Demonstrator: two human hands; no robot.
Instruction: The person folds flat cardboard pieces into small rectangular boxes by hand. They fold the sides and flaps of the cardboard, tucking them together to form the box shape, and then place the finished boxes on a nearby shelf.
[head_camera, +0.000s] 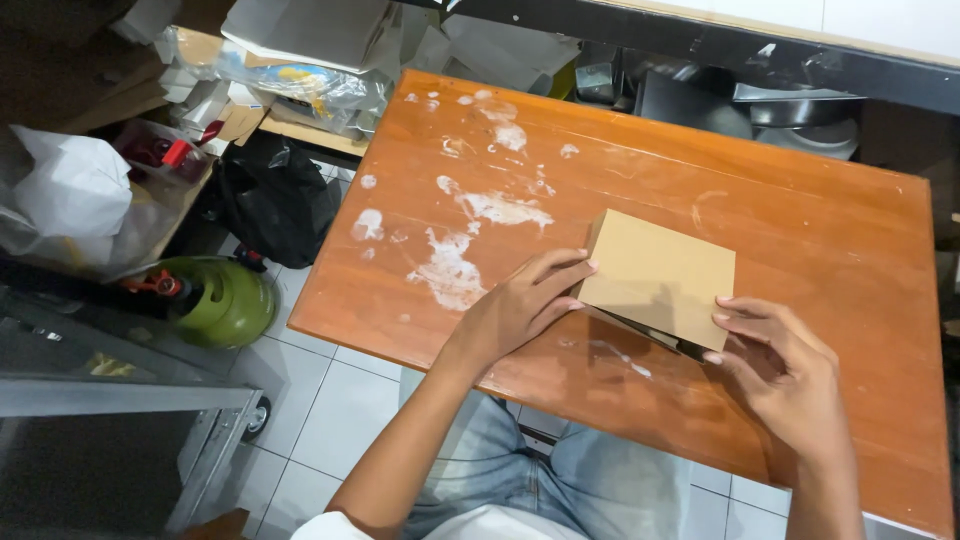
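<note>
The scene is seen through a single head-worn camera, aimed steeply down from close above. The desk (800, 230) is taken in almost whole, with tiled floor (320, 400) caught at left.

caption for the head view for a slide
Both hands, left and right, hold a flat brown cardboard box on a paint-smeared wooden table.

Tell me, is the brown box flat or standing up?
Mostly flat. The box lies on the table, its near edge lifted a little, showing a dark gap. The left hand and right hand hold its sides.
</note>
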